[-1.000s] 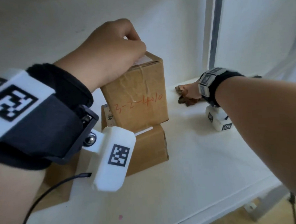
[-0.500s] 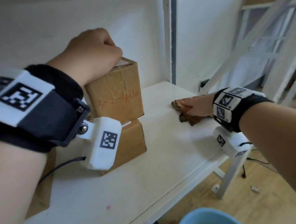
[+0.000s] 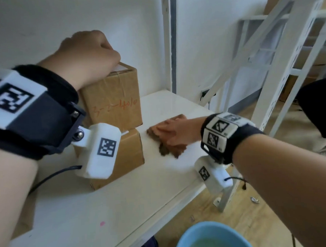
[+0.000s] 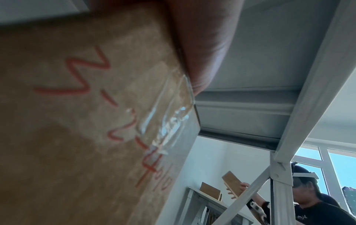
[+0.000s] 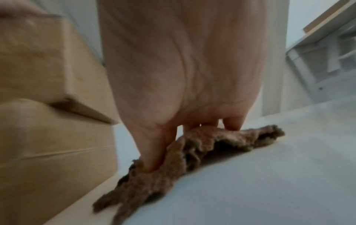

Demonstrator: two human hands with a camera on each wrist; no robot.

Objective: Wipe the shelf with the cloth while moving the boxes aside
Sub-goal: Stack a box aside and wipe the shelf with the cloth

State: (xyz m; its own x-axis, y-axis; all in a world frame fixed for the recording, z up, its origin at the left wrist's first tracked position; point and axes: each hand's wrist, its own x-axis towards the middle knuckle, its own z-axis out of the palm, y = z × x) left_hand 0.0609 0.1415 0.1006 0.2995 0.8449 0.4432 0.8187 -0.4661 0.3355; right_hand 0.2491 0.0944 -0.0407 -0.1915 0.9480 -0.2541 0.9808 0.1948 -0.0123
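My right hand (image 3: 175,135) presses the soft, limp brown cloth (image 3: 166,148) flat on the shelf (image 3: 124,197) just beside the stacked cardboard boxes (image 3: 112,109), whose stiff, probably light top box my left hand (image 3: 87,55) grips at its upper edge.

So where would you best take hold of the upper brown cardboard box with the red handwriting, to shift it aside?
Probably from above, fingers over the top rear edge of the upper brown cardboard box, where the left hand rests now. Its top is exposed, the lower cardboard box supports it, and the wall behind blocks a rear approach.
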